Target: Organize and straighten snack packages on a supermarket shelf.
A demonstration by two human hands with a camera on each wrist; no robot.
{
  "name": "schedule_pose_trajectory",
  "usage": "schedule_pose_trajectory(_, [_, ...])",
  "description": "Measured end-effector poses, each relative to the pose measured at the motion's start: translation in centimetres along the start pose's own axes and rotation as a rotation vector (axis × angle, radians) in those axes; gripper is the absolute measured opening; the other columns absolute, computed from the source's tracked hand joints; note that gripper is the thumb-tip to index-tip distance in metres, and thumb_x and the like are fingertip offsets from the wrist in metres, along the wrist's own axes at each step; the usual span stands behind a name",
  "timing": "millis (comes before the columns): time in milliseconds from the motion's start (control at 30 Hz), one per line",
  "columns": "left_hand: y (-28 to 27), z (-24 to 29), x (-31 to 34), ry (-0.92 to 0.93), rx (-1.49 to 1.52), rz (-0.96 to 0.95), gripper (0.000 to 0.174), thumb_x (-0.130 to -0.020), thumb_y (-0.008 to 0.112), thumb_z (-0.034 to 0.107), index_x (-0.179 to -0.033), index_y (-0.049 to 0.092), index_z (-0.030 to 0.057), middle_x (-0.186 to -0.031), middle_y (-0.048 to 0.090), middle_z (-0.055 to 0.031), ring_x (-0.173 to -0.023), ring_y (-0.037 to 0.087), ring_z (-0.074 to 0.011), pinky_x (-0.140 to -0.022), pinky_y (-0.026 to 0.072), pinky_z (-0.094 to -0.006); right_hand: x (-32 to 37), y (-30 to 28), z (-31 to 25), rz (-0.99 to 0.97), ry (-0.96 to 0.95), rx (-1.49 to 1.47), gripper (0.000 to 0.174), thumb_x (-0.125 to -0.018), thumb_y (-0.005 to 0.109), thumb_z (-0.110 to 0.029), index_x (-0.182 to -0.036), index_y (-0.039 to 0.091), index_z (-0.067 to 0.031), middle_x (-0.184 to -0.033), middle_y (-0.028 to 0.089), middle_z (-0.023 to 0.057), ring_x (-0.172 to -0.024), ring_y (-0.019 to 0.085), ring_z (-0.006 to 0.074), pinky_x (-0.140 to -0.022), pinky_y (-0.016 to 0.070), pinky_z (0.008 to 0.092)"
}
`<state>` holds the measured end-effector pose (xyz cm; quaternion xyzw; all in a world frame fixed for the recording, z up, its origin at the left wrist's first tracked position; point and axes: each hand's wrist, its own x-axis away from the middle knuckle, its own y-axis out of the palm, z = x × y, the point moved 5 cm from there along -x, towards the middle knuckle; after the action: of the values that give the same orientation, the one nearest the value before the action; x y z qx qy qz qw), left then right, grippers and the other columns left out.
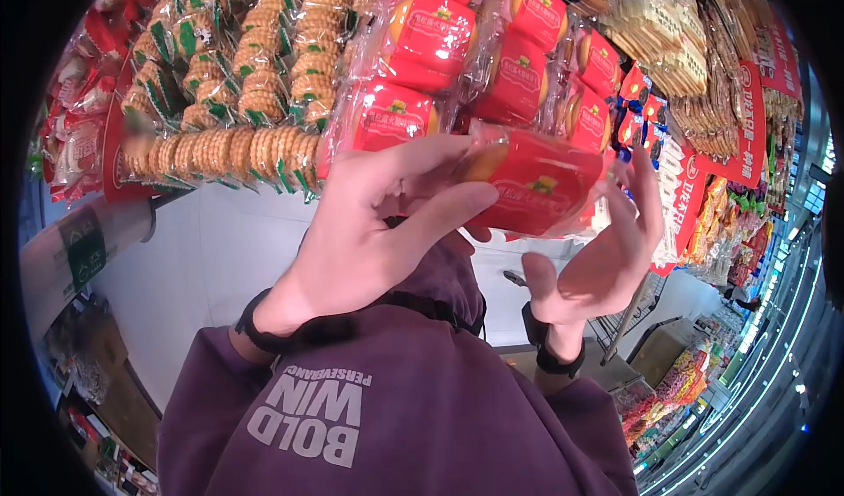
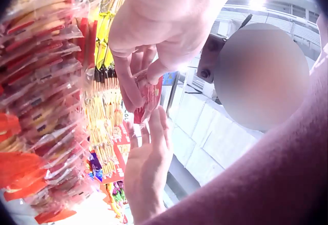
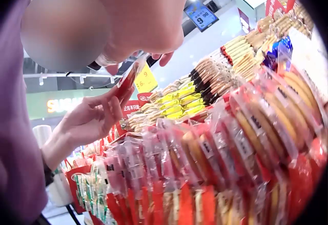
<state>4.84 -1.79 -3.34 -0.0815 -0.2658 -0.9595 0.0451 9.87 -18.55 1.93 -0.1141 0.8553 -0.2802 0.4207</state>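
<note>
Up in front of the chest, my left hand (image 1: 347,232) pinches a clear-wrapped biscuit packet (image 1: 541,184) with a red label, thumb on the near side and fingers behind. Its label faces my head, and a golden biscuit edge shows at the left end. My right hand (image 1: 602,272) is spread at the packet's other end, fingertips right by the wrapper and thumb held apart. From the left wrist, the packet (image 2: 148,99) appears edge-on between both hands. In the right wrist view, the left hand (image 3: 89,122) grips the packet (image 3: 128,81) above the shelf goods.
Rows of similar red-label packets (image 1: 431,43) lie just beyond the hands. Stacked round biscuits (image 1: 237,153) in clear bags stand to the left. On the right are stick-shaped snack packs (image 1: 659,39) and red signs (image 1: 747,127). A price screen (image 3: 201,14) hangs overhead.
</note>
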Motion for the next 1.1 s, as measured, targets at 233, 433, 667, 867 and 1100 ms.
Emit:
schedule_pose_trajectory(233, [-0.1, 2.8, -1.1, 0.538, -0.584, -0.13, 0.043, -0.061, 0.052, -0.014, -0.097, 0.072, -0.0005, -0.104, 0.069, -0.0167, -0.097, 0.066, -0.0287, -0.084, 0.0512, -0.0358, 1.6, 0.8, 1.2, -0.015, 0.26, -0.287, 0.034, -0.062, 0.075, 0.01, -0.092, 0.062, -0.0022, -0.094, 0.072, 0.0147, -0.095, 0.064, 0.0266, -0.085, 0.0488, 0.0363])
schedule_pose_trajectory(433, [-0.1, 4.2, 0.4, 0.758, -0.838, -0.151, 0.04, -0.06, 0.056, -0.005, -0.093, 0.076, 0.0051, -0.107, 0.07, -0.0164, -0.112, 0.059, -0.0347, -0.097, 0.0442, -0.0445, 1.6, 0.5, -0.2, 0.016, 0.147, -0.222, 0.027, -0.064, 0.074, 0.009, -0.085, 0.064, -0.0056, -0.095, 0.073, 0.0111, -0.094, 0.064, 0.0264, -0.085, 0.0468, 0.035])
schedule_pose_trajectory(667, [-0.4, 4.5, 3.1, 0.847, -0.986, -0.051, 0.027, -0.063, 0.066, 0.008, -0.087, 0.078, 0.0116, -0.109, 0.069, -0.0144, -0.113, 0.058, -0.0342, -0.095, 0.0452, -0.0422, 1.7, -0.1, -2.6, 0.023, 0.007, -0.096, 0.023, -0.063, 0.074, 0.004, -0.079, 0.066, -0.0097, -0.095, 0.074, 0.0095, -0.095, 0.063, 0.0271, -0.085, 0.0468, 0.0355])
schedule_pose_trajectory(867, [-0.5, 5.0, 5.4, 0.992, -1.095, 0.082, 0.024, -0.063, 0.074, 0.007, -0.085, 0.079, 0.0177, -0.11, 0.069, -0.0139, -0.109, 0.059, -0.0317, -0.092, 0.0466, -0.0401, 2.2, -0.5, -4.1, 0.07, -0.049, -0.008, 0.02, -0.063, 0.074, 0.0, -0.076, 0.068, -0.015, -0.101, 0.073, 0.0081, -0.101, 0.06, 0.0273, -0.085, 0.0468, 0.0347])
schedule_pose_trajectory(1100, [-0.2, 5.2, 6.5, 1.126, -1.14, 0.199, 0.032, -0.063, 0.073, 0.001, -0.087, 0.078, 0.0212, -0.109, 0.069, -0.0069, -0.101, 0.062, -0.0264, -0.084, 0.0508, -0.0341, 2.2, -0.7, -4.4, 0.091, -0.084, 0.035, 0.024, -0.064, 0.072, 0.002, -0.074, 0.067, -0.0188, -0.11, 0.07, 0.0072, -0.104, 0.059, 0.0279, -0.087, 0.046, 0.0349])
